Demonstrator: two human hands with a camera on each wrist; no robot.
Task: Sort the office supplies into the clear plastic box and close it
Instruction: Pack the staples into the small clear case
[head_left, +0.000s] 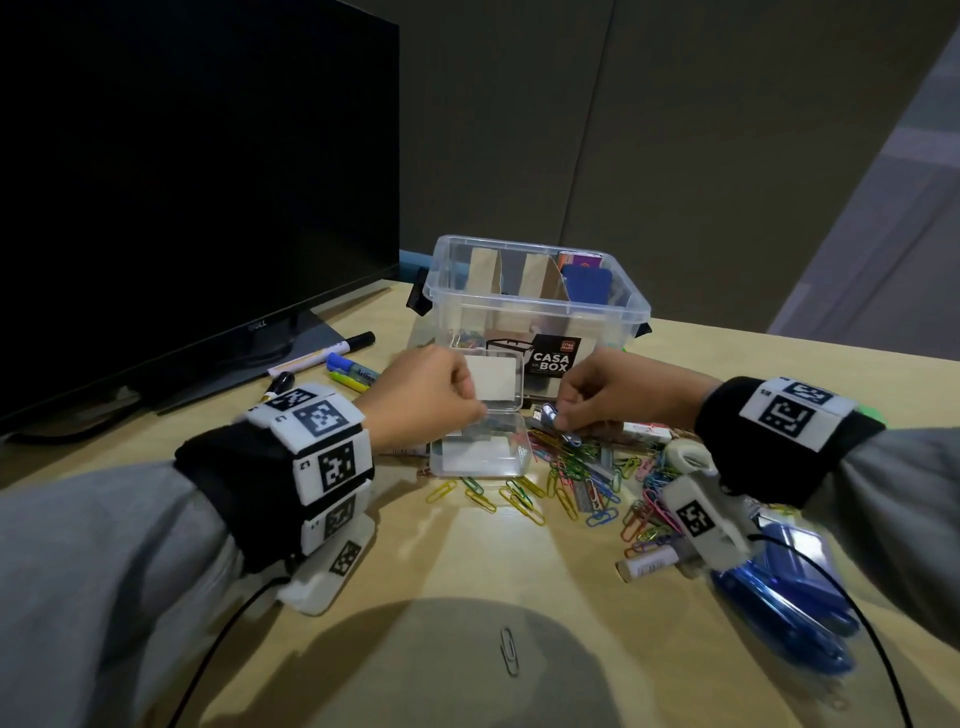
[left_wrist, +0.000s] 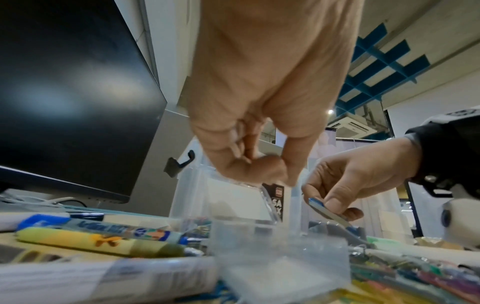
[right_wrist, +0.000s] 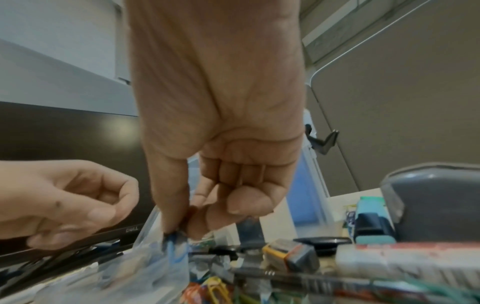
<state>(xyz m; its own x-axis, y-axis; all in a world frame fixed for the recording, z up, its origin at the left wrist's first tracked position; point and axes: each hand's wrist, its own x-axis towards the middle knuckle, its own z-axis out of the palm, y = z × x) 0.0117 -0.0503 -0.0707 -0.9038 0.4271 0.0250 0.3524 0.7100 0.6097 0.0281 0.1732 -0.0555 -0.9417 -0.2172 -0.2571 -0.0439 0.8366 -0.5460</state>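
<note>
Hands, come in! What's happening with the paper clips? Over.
Left hand steadies small clear case. Right hand pinches something small. Paper clips litter the desk.

- An office workstation: a black Dell monitor (head_left: 197, 171) stands on a light wooden desk (head_left: 441, 571), its screen dark.
- Grey fabric partition panels (head_left: 675, 156) rise directly behind the desk, cubicle-style.
- The left wrist view shows a ceiling with a blue open grid (left_wrist: 384, 67) and a cassette air-conditioning unit (left_wrist: 353, 126) (typical commercial fit-out, not a home).
- Stationery covers the desk: coloured paper clips (head_left: 571, 483), markers (head_left: 322, 353), blue pens (head_left: 789, 613).
- A clear plastic box (head_left: 535, 296) labelled "CASA BOX" sits among them, with cardboard dividers inside.
</note>
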